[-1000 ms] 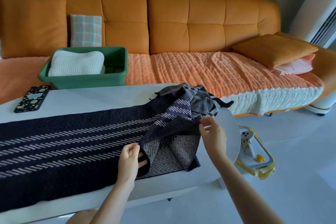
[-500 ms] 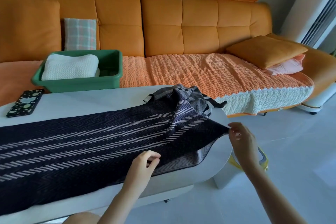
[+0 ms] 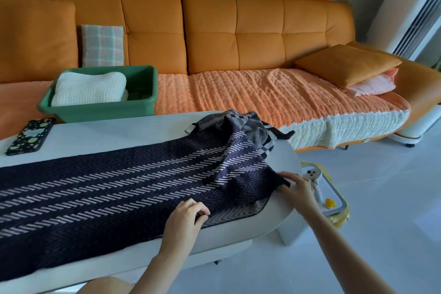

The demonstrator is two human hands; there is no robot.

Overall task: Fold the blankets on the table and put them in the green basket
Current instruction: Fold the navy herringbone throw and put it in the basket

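A dark herringbone blanket (image 3: 119, 186) with pale striped bands lies spread lengthwise along the white table (image 3: 107, 137), running from the 9 o'clock edge of the view to the table's rounded end at 3 o'clock. The left hand (image 3: 185, 219) is at the blanket's near edge, around 6 o'clock, its fingers curled and pinching the cloth where the paler underside shows. The right hand (image 3: 297, 186) is at 3 o'clock, fingers closed on the blanket's end corner, which it holds down on the tabletop. A second, checked blanket (image 3: 250, 124) lies bunched at the table's far right, about 1 o'clock, touching the dark one.

The green basket (image 3: 100, 108) stands on the orange sofa (image 3: 262, 31) beyond the table, at 10 o'clock. A folded white knitted blanket (image 3: 88, 88) fills its left part; what lies in its right part cannot be made out. A phone in a spotted case (image 3: 29, 136) rests on the table at 9 o'clock. On the floor by the table's right end, a yellow-rimmed tray (image 3: 342, 200) holds a white object and a small yellow piece.
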